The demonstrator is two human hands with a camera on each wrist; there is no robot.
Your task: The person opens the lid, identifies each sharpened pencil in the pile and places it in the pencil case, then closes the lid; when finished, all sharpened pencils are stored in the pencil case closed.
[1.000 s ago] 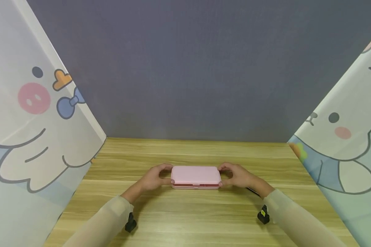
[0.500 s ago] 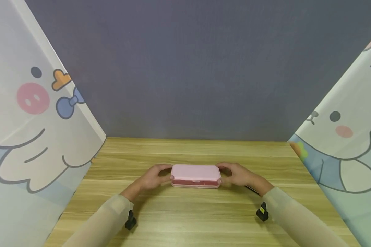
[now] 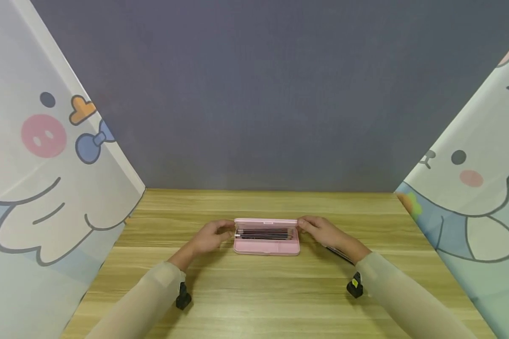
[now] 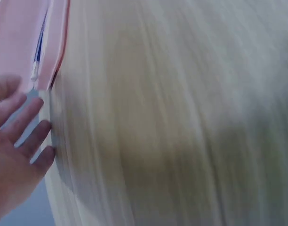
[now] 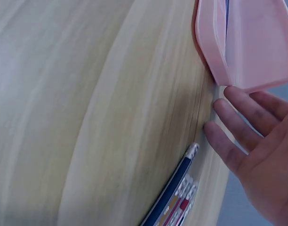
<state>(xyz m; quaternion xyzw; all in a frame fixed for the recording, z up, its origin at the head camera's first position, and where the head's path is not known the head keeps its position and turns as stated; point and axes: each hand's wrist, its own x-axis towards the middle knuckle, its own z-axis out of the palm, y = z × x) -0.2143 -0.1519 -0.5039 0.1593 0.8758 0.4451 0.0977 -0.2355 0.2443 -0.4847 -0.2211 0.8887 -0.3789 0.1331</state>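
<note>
A pink pencil case (image 3: 254, 247) lies on the wooden table with its lid (image 3: 250, 220) raised at the back. Several dark pencils (image 3: 265, 234) fill its rear part; the front compartments are bare pink. At the case's left end is my left hand (image 3: 208, 238), fingers fairly straight and spread in the left wrist view. My right hand (image 3: 324, 230) is at the lid's right corner, its fingers extended and a fingertip by the hinge end in the right wrist view. Whether the left fingertips touch the lid, I cannot tell.
Several more pencils (image 5: 174, 190) lie on the table (image 3: 254, 296) under my right wrist. A grey panel (image 3: 254, 94) rises behind the table. White cartoon-printed panels (image 3: 68, 212) flank both sides. A small black device (image 3: 184, 296) hangs from each wrist.
The pencil case's lid has swung up and back from nearly closed, exposing the pencils inside. Both hands have moved slightly away from me with it.
</note>
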